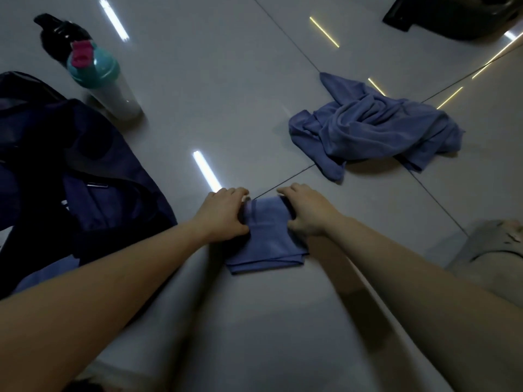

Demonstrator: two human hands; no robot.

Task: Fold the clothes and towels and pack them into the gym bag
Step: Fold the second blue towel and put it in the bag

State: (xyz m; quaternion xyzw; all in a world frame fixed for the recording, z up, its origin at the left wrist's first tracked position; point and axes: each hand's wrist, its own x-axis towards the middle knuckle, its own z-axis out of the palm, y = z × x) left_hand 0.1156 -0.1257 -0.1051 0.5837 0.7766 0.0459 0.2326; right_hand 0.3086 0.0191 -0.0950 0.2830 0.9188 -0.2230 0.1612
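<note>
Folded towel (264, 239): blue, flat on the floor (226, 108), centre. Left hand (225, 212) and right hand (304, 212) grip its two side edges, fingers curled on cloth. Step: final fold; next, likely lift to gym bag (70, 165), left. Crumpled towel (373, 128) beyond, unfolded. Bottle (104, 80) by bag.

Folded towel (266, 236): blue, plain. Crumpled towel (373, 128): same blue; gym bag (85, 176): dark navy. Bottle (104, 80): teal lid, pink cap, white body; floor (226, 94): glossy grey tile.
</note>
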